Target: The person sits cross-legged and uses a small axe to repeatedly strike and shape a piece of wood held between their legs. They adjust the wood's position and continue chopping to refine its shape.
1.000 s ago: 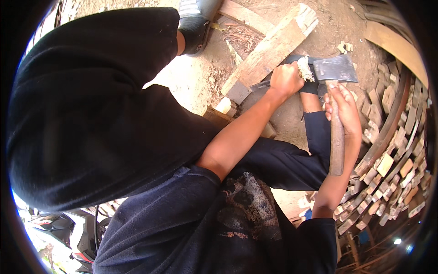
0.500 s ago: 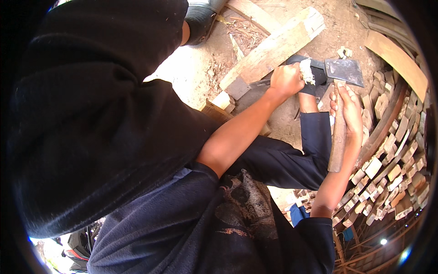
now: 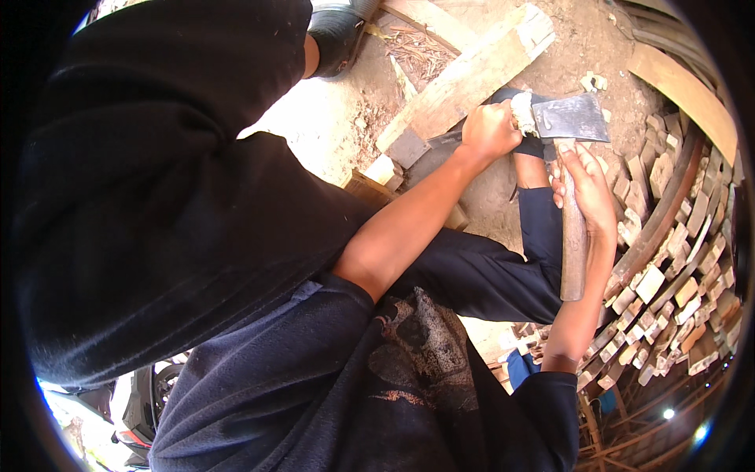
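Hatchet (image 3: 574,232) in right hand (image 3: 588,189), fingers wrapped round the handle just below the head, wide edge pointing right; left hand (image 3: 489,130) clenched on pale frayed piece (image 3: 524,112), most of it hidden, material unclear; piece right by the hatchet head's narrow end, contact can't tell; wooden beam (image 3: 464,85) beyond left hand, stacked wood (image 3: 668,279) at right

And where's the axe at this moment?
In the head view, the axe is right of centre near the top, its wooden handle in the right hand and its metal blade beside the pale, ragged piece in the left hand.
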Action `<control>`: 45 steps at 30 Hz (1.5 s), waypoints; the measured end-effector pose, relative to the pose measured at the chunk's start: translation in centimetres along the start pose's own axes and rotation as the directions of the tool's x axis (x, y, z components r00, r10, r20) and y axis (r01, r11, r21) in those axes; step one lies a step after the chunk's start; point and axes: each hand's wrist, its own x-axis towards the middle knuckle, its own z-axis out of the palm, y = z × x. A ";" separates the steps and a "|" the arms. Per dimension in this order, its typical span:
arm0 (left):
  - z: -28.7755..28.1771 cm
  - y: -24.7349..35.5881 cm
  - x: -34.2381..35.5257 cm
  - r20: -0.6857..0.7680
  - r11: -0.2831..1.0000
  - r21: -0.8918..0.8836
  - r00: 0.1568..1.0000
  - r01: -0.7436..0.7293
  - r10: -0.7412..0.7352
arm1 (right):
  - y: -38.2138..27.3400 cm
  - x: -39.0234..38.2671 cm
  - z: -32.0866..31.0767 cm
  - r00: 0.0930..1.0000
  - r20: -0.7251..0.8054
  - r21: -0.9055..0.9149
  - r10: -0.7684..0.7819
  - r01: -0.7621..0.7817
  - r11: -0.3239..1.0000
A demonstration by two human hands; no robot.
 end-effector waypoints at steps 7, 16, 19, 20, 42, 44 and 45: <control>-0.7 -0.2 0.6 0.004 0.995 0.017 0.995 0.103 -0.103 | -0.2 1.1 0.8 0.995 -0.039 0.036 -0.093 0.095 0.995; -0.4 -0.3 0.3 -0.018 0.999 -0.021 0.999 0.049 -0.049 | -0.5 0.6 1.4 0.991 -0.093 0.154 -0.093 0.106 0.982; -0.4 -0.3 0.3 0.028 0.999 0.000 0.998 0.053 -0.053 | -0.2 0.8 0.8 0.999 0.010 -0.004 -0.048 0.048 0.999; -0.4 -0.2 0.1 0.026 0.998 -0.003 0.998 0.058 -0.058 | -0.6 0.9 0.5 0.998 0.050 -0.055 -0.027 0.030 0.998; 0.0 -0.8 0.9 0.030 0.991 -0.023 0.991 0.134 -0.133 | -1.1 1.2 0.6 1.000 -0.016 0.019 -0.011 0.011 1.000; -0.4 -0.3 1.0 0.035 0.988 0.012 0.987 0.154 -0.154 | -1.2 1.3 0.5 0.997 -0.071 0.086 -0.045 0.051 0.995; -0.6 0.0 1.0 0.037 0.986 0.030 0.986 0.164 -0.165 | -0.8 1.7 0.7 0.992 -0.109 0.139 -0.070 0.084 0.987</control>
